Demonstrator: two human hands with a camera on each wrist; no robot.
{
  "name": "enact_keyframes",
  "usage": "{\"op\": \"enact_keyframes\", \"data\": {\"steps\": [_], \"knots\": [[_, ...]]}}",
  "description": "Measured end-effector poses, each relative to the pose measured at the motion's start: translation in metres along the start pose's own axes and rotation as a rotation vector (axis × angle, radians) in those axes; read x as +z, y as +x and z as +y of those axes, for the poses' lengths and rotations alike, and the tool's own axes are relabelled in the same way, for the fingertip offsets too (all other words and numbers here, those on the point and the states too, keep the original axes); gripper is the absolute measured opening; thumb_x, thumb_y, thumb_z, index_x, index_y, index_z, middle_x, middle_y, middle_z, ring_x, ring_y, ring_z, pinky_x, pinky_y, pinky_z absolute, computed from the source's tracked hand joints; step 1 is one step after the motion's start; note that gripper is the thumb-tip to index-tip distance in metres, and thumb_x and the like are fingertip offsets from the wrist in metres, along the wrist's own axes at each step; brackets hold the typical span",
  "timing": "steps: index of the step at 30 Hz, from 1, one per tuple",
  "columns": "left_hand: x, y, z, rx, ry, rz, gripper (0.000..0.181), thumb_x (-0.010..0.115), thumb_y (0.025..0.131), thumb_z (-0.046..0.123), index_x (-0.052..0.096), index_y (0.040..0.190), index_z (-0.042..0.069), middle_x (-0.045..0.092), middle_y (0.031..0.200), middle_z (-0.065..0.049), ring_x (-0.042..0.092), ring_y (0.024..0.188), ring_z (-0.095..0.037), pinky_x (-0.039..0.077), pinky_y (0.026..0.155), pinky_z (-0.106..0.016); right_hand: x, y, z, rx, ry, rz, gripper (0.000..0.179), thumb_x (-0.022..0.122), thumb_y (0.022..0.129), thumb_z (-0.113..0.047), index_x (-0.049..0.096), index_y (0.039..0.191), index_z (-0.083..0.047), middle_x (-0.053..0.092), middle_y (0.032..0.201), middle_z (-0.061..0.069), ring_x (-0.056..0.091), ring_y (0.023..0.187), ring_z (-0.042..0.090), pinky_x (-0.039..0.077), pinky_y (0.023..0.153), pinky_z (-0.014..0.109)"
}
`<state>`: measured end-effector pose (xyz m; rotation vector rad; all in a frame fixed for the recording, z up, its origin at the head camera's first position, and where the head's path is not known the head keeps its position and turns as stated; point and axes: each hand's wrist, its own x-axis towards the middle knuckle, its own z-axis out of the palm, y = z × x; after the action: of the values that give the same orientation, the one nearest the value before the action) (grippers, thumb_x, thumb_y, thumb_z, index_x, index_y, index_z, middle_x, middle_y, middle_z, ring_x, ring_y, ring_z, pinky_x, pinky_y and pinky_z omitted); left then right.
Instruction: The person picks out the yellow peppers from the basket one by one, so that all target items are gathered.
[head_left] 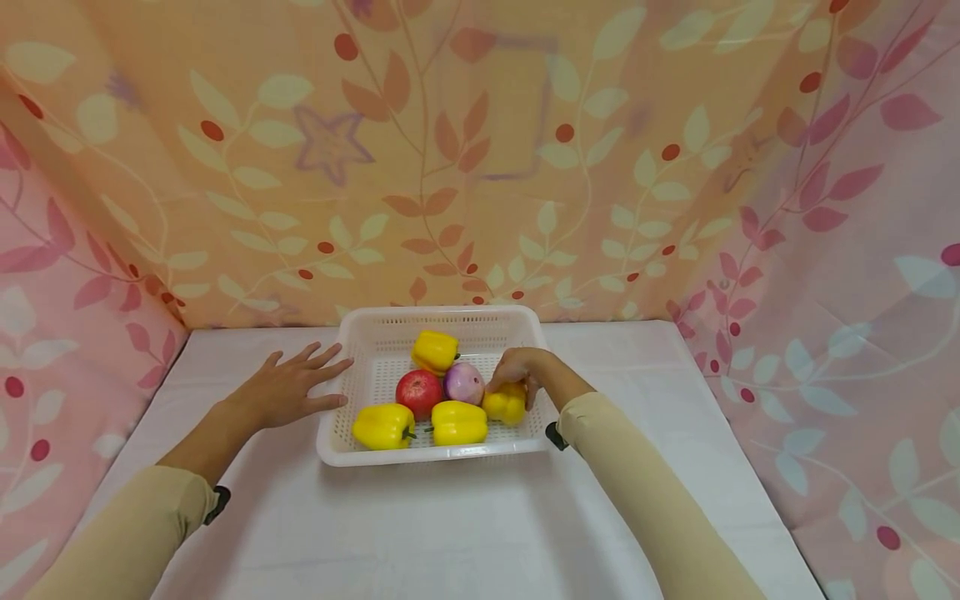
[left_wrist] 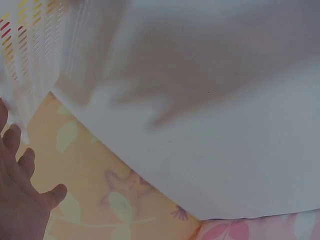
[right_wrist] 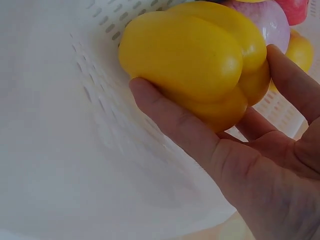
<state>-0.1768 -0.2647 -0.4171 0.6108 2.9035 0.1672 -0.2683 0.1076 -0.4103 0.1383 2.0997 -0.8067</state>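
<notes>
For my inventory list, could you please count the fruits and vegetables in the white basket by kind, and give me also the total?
Yellow bell peppers: 4
Round red fruit: 1
Purple onion: 1
Total: 6

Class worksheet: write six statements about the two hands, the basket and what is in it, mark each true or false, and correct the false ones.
1. The right hand grips a yellow pepper. True.
2. The basket is black. False: the basket is white.
3. In the head view, the round purple item lies to the right of the round red item. True.
4. The left hand holds the round red item. False: the left hand holds nothing; its fingers are spread at the basket's left side.
5. Only two yellow peppers show in the head view. False: four do, counting the gripped one.
6. The basket stands on a white tabletop. True.
</notes>
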Motion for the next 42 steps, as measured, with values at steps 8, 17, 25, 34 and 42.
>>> {"op": "enact_keyframes", "data": {"steps": [8,17,25,34,42], "knots": [[-0.001,0.0,0.002,-0.006,0.005,-0.002,0.076,0.049,0.094,0.066,0.038,0.154,0.022,0.028,0.162,-0.013,0.023,0.146,-0.047,0.014,0.107,-0.077,-0.01,-0.007,-0.003,-0.026,0.006,0.004,0.036,0.075,0.088,-0.016,0.065,0.119,0.001,0.063,0.113,0.016,0.063,0.102,0.037,0.049,0.092,0.062],[0.0,0.001,0.003,-0.014,0.004,-0.018,0.074,0.052,0.094,0.063,0.038,0.154,0.022,0.027,0.162,-0.013,0.021,0.146,-0.046,0.013,0.108,-0.077,-0.023,-0.021,-0.012,-0.094,0.013,0.016,0.046,0.07,0.092,-0.018,0.057,0.133,0.0,0.061,0.119,0.016,0.06,0.105,0.033,0.05,0.094,0.06],[0.0,0.001,0.002,-0.014,0.008,-0.024,0.075,0.051,0.094,0.064,0.038,0.154,0.021,0.027,0.162,-0.013,0.021,0.146,-0.047,0.013,0.108,-0.077,-0.039,-0.038,-0.021,-0.179,0.055,0.04,0.051,0.068,0.095,-0.021,0.053,0.139,-0.002,0.057,0.129,0.016,0.058,0.11,0.033,0.053,0.092,0.054],[-0.001,0.0,0.002,-0.013,0.004,-0.025,0.076,0.051,0.094,0.065,0.038,0.154,0.021,0.027,0.162,-0.014,0.021,0.146,-0.047,0.013,0.108,-0.077,-0.057,-0.058,-0.037,-0.285,0.147,0.071,0.046,0.063,0.098,-0.021,0.052,0.138,-0.001,0.051,0.132,0.018,0.055,0.116,0.037,0.051,0.095,0.054],[-0.002,0.0,0.004,-0.004,0.008,-0.012,0.075,0.051,0.094,0.064,0.04,0.153,0.02,0.028,0.161,-0.014,0.022,0.145,-0.047,0.015,0.107,-0.077,-0.069,-0.069,-0.037,-0.363,0.173,0.166,0.048,0.061,0.1,-0.023,0.052,0.141,-0.002,0.054,0.129,0.017,0.057,0.112,0.035,0.056,0.091,0.047]]}}
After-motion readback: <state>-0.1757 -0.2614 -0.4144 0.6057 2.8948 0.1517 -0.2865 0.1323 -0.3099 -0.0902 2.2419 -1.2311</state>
